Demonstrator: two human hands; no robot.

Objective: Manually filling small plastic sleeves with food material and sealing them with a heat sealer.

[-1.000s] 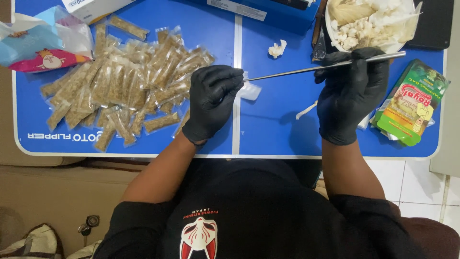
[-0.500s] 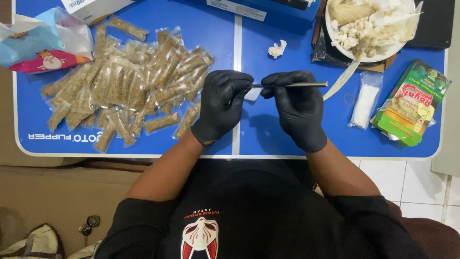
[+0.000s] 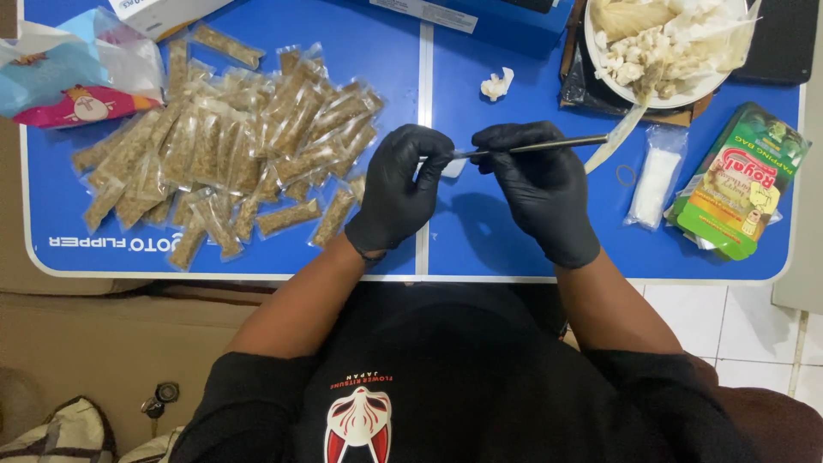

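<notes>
Both my hands wear black gloves over the blue table [image 3: 480, 240]. My left hand [image 3: 401, 184] pinches a small clear plastic pouch [image 3: 452, 165] at the table's middle seam. My right hand [image 3: 536, 184] grips a long thin metal rod [image 3: 549, 145], whose left tip points into the pouch's mouth. The rod's far end reaches toward a white bowl [image 3: 664, 47] of pale chunks at the top right.
A heap of several filled, sealed pouches [image 3: 231, 146] covers the left half. A colourful bag [image 3: 73, 81] lies at the far left. A green packet [image 3: 737, 184], a clear bag of white material [image 3: 651, 176], a white crumb [image 3: 495, 85] and a blue box [image 3: 480, 17] lie nearby.
My right hand came from the bowl leftward to the pouch, sliding along the rod. Since half a second ago the rod has tilted and its far end reaches further right.
</notes>
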